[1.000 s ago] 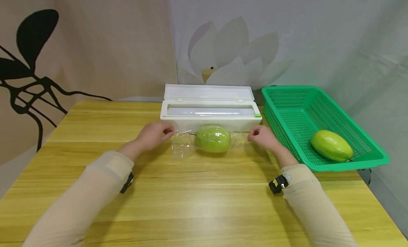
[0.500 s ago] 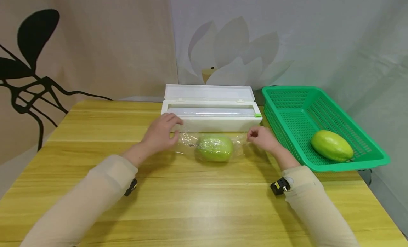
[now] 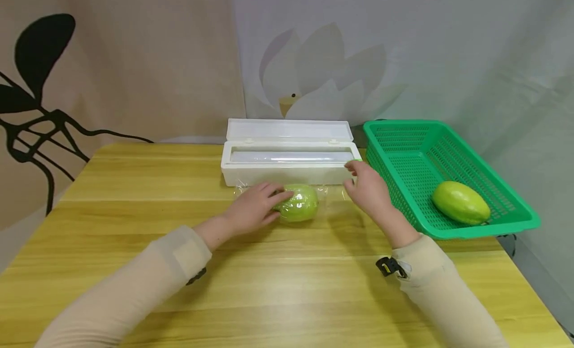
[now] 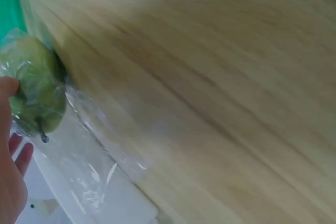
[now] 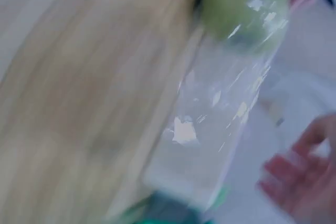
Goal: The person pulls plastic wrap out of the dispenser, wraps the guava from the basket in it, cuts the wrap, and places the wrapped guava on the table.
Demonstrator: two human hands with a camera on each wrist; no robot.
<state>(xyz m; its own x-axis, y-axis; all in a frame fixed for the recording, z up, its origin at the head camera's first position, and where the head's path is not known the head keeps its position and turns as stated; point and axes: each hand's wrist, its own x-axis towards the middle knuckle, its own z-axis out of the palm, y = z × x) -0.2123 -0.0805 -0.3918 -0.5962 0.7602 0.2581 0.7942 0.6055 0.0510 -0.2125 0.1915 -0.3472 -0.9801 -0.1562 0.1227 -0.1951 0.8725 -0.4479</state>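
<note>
A green oval melon (image 3: 301, 203), wrapped in clear plastic film (image 4: 92, 179), lies in front of a white cling film dispenser (image 3: 287, 174). My left hand (image 3: 253, 208) grips the melon's left end; in the left wrist view its thumb lies on one side and other fingers show past the stem end. Film trails loosely beyond both ends of the fruit. Near the dispenser's right end my right hand (image 3: 369, 191) is raised, fingers loosely bent and holding nothing. The right wrist view, blurred, shows this hand (image 5: 304, 177) apart from the film.
The dispenser's lid (image 3: 289, 130) stands up at the back, with a film roll (image 3: 291, 157) inside. On the right, a green plastic basket (image 3: 417, 223) holds another green melon (image 3: 461, 202). Everything stands on a wooden table (image 3: 287, 288) before a curtain.
My left hand has moved right from the film's left end onto the melon. The right hand has let go of the film and risen slightly. The melon shifted toward me, then back.
</note>
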